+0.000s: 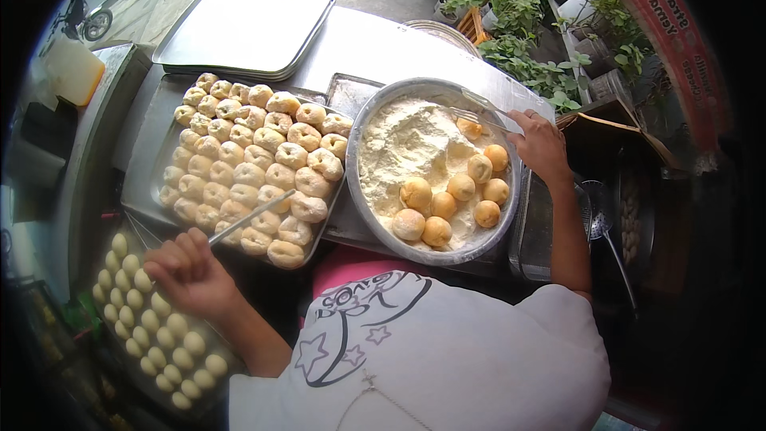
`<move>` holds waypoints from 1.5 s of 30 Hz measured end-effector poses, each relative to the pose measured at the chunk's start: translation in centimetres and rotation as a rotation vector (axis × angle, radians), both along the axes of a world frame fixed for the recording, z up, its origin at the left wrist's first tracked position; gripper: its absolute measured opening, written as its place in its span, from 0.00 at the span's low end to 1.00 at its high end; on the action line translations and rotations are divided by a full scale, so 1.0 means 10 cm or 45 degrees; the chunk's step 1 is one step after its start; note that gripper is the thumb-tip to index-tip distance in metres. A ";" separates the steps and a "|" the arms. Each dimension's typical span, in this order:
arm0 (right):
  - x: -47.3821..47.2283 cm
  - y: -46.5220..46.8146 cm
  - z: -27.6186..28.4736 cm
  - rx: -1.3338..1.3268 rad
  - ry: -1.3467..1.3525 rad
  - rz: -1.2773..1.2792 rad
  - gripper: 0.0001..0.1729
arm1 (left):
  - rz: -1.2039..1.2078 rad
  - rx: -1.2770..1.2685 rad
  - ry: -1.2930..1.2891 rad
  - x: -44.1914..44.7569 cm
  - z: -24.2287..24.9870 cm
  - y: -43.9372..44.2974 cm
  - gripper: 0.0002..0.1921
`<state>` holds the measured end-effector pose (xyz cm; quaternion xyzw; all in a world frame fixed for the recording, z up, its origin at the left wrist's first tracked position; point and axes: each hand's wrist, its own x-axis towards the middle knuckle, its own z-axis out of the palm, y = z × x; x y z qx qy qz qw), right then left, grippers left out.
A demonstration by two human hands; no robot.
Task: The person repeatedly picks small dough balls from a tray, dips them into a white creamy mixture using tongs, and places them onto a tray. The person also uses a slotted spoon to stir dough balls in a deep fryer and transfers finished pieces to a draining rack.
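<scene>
A large round metal basin [353, 191] holds pale powder [401, 137] and several golden fried dough balls [443, 205]. My right hand [538, 142], at the basin's right rim, grips metal tongs [488, 109] whose tips are over the powder, near one dough ball at the back. On the left, my left hand [192, 272] is closed around a thin metal rod [251, 217], which points up and right over a tray [140, 191] of powdered, dented dough pieces [245, 173] in rows. What the rod's lower end is like is hidden by my hand.
Stacked empty metal trays [245, 27] lie at the back left. Pale raw dough balls [152, 326] fill a tray at the lower left. A skimmer [600, 224] rests over a dark pan at the right. Potted plants [526, 66] stand beyond the table [383, 42].
</scene>
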<state>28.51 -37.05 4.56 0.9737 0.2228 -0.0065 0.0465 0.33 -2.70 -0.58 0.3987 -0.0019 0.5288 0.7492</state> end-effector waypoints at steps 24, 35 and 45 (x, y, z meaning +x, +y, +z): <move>-0.61 0.00 -0.53 0.446 0.251 0.268 0.22 | -0.102 0.083 0.024 0.16 0.15 -0.37 0.16; -0.70 0.12 -0.62 0.308 0.172 0.264 0.20 | -0.251 0.155 -0.044 0.40 0.27 -0.48 0.17; -0.67 0.03 -0.76 0.189 0.225 0.177 0.25 | -0.522 0.231 -0.026 1.00 0.25 -0.80 0.16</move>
